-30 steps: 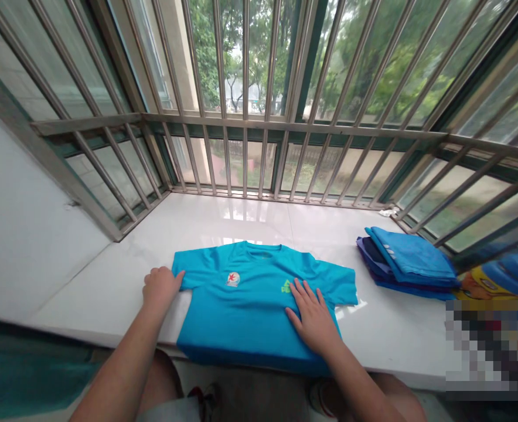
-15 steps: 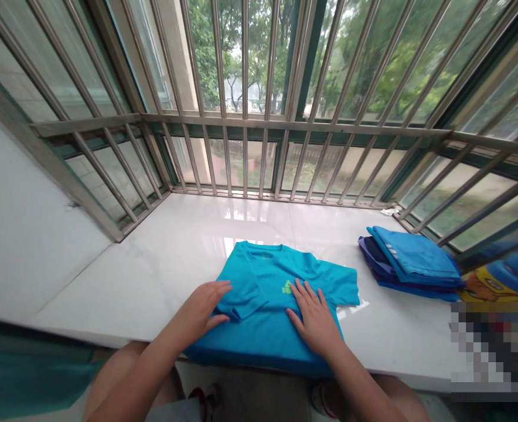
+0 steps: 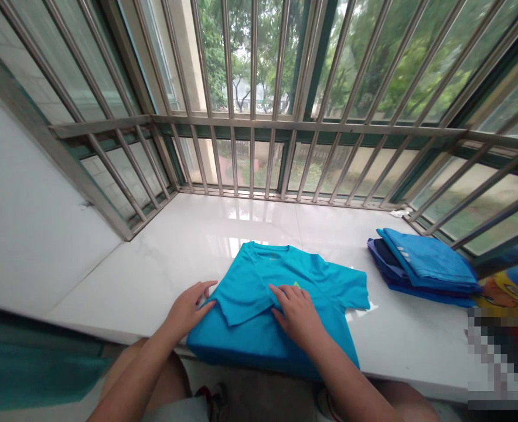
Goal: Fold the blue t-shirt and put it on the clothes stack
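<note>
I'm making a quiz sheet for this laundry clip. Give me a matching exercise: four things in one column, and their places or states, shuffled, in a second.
Things:
1. left hand
2. right hand
3. turquoise T-shirt
4. folded blue stack

Places or states:
A. piled at the right, near the bars
B. flat at the shirt's left folded edge
C. spread on the white sill, one sleeve folded in
D. pressing the shirt's middle

Pairs: 1-B, 2-D, 3-C, 4-A
</note>
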`<state>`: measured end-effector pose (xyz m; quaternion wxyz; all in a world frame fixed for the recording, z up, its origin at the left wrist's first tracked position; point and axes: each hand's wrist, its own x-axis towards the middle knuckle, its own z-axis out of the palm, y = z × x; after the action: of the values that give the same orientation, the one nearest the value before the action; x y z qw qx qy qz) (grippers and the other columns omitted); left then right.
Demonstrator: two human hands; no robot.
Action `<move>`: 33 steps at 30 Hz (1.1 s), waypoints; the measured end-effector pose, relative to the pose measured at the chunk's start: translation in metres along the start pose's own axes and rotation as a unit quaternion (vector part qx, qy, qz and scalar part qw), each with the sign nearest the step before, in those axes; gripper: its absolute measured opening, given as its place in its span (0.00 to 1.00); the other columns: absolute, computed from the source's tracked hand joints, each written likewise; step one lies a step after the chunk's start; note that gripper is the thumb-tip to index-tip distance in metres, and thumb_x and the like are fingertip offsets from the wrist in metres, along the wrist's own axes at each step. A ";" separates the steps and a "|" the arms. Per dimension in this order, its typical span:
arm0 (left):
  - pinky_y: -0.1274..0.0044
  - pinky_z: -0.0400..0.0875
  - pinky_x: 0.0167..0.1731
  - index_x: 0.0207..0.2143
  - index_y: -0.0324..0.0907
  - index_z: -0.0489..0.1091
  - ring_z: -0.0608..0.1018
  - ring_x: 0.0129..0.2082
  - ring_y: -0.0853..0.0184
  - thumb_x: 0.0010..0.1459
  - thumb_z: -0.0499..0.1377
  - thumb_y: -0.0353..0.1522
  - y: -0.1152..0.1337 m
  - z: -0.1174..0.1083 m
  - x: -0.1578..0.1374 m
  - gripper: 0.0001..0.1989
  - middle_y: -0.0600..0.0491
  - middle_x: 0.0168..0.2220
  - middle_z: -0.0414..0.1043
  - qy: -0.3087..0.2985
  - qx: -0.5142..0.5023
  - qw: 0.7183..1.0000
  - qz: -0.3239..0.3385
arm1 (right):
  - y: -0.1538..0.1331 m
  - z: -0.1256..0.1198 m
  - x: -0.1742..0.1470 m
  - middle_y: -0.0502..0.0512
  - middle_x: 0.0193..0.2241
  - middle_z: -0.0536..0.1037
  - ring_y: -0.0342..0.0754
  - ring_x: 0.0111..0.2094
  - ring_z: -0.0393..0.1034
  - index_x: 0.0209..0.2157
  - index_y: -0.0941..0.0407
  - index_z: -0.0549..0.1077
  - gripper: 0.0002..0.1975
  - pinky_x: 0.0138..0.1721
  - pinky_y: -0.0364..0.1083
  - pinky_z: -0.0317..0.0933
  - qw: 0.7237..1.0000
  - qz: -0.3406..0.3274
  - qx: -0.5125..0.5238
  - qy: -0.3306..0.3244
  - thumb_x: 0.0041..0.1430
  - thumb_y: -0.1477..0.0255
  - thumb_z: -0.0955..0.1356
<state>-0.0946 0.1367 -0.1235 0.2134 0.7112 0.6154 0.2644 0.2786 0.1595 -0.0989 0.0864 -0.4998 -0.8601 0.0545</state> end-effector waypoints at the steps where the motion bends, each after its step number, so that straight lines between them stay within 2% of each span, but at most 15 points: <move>1: 0.72 0.76 0.38 0.62 0.50 0.74 0.78 0.33 0.63 0.66 0.60 0.44 0.000 0.000 0.000 0.24 0.53 0.40 0.79 0.003 -0.005 1.000 -0.006 | -0.009 0.001 0.010 0.60 0.60 0.78 0.61 0.58 0.70 0.71 0.44 0.67 0.27 0.60 0.59 0.59 1.000 -0.009 -0.003 -0.010 0.73 0.67 0.66; 3: 0.72 0.77 0.38 0.61 0.50 0.75 0.79 0.34 0.63 0.69 0.57 0.43 -0.001 0.000 0.000 0.22 0.53 0.42 0.81 0.016 -0.021 1.000 -0.018 | -0.023 0.004 0.027 0.59 0.53 0.80 0.60 0.54 0.71 0.65 0.44 0.74 0.22 0.57 0.56 0.60 0.999 -0.032 -0.013 -0.031 0.73 0.69 0.66; 5: 0.71 0.78 0.43 0.58 0.49 0.77 0.82 0.40 0.61 0.70 0.54 0.41 -0.004 0.000 0.001 0.20 0.51 0.47 0.83 0.034 -0.041 0.998 -0.016 | -0.032 0.006 0.038 0.58 0.47 0.81 0.58 0.50 0.72 0.57 0.47 0.79 0.15 0.53 0.54 0.60 0.998 -0.062 -0.014 -0.024 0.74 0.71 0.66; 8: 0.68 0.78 0.52 0.50 0.48 0.80 0.83 0.50 0.59 0.69 0.52 0.36 -0.009 0.001 0.001 0.17 0.51 0.50 0.82 0.051 -0.064 0.997 0.012 | -0.045 0.005 0.036 0.56 0.44 0.81 0.55 0.47 0.71 0.55 0.49 0.78 0.14 0.52 0.53 0.58 0.992 -0.112 0.007 0.059 0.76 0.72 0.64; 11: 0.66 0.77 0.55 0.44 0.48 0.80 0.82 0.50 0.59 0.66 0.52 0.32 -0.011 0.002 0.002 0.16 0.51 0.47 0.82 0.057 -0.070 0.996 0.023 | -0.060 0.005 0.016 0.55 0.41 0.81 0.53 0.44 0.69 0.54 0.50 0.77 0.12 0.52 0.52 0.56 0.979 -0.166 0.033 0.117 0.76 0.72 0.65; 13: 0.66 0.76 0.55 0.42 0.47 0.79 0.82 0.50 0.59 0.63 0.52 0.30 -0.010 0.002 0.003 0.15 0.50 0.47 0.81 0.062 -0.067 0.996 0.019 | -0.069 0.010 0.003 0.53 0.38 0.80 0.53 0.42 0.69 0.50 0.50 0.77 0.08 0.50 0.52 0.57 0.977 -0.184 0.035 0.101 0.75 0.71 0.66; 15: 0.65 0.76 0.56 0.41 0.47 0.79 0.81 0.50 0.58 0.62 0.52 0.29 -0.009 0.003 0.003 0.15 0.50 0.47 0.80 0.064 -0.058 0.996 0.014 | -0.074 0.018 -0.007 0.53 0.37 0.79 0.53 0.41 0.69 0.45 0.50 0.77 0.03 0.48 0.51 0.58 0.982 -0.179 0.028 0.058 0.73 0.69 0.69; 18: 0.63 0.75 0.58 0.38 0.47 0.80 0.80 0.51 0.57 0.60 0.52 0.29 -0.008 0.005 0.002 0.16 0.49 0.47 0.79 0.069 -0.037 0.997 0.008 | -0.074 0.026 -0.012 0.53 0.42 0.79 0.54 0.45 0.70 0.47 0.50 0.76 0.07 0.49 0.51 0.60 0.988 -0.150 0.025 0.000 0.69 0.65 0.73; 23: 0.61 0.76 0.58 0.37 0.47 0.81 0.80 0.51 0.55 0.65 0.54 0.37 -0.005 0.006 0.002 0.15 0.47 0.47 0.80 0.104 0.001 0.995 0.002 | -0.061 0.020 -0.015 0.54 0.48 0.80 0.56 0.50 0.72 0.54 0.49 0.76 0.13 0.53 0.54 0.64 0.993 -0.103 0.040 -0.031 0.71 0.62 0.73; 27: 0.60 0.76 0.60 0.47 0.47 0.82 0.81 0.54 0.54 0.70 0.56 0.42 -0.001 0.005 -0.005 0.16 0.46 0.51 0.82 0.134 0.030 0.989 0.045 | -0.043 0.015 -0.021 0.58 0.60 0.78 0.59 0.60 0.71 0.63 0.48 0.73 0.20 0.63 0.59 0.63 0.997 -0.054 0.051 -0.009 0.74 0.59 0.68; 31: 0.57 0.73 0.64 0.56 0.52 0.80 0.80 0.61 0.52 0.71 0.60 0.43 0.005 0.011 -0.030 0.17 0.47 0.59 0.81 0.080 0.090 0.985 0.127 | -0.024 0.019 -0.024 0.58 0.72 0.67 0.62 0.73 0.58 0.73 0.47 0.65 0.28 0.73 0.65 0.51 0.999 -0.028 0.037 -0.009 0.76 0.57 0.64; 33: 0.55 0.71 0.67 0.63 0.54 0.76 0.77 0.65 0.50 0.69 0.62 0.46 0.008 0.016 -0.045 0.22 0.47 0.65 0.76 0.026 0.123 0.980 0.156 | -0.017 0.022 -0.022 0.56 0.76 0.59 0.63 0.76 0.50 0.76 0.47 0.59 0.32 0.75 0.68 0.45 0.998 -0.022 0.036 -0.037 0.76 0.54 0.63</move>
<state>-0.0826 0.0917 -0.1359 0.0642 0.8120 0.5304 0.2349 0.2706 0.1321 -0.1193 0.0743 -0.4749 -0.8710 0.1021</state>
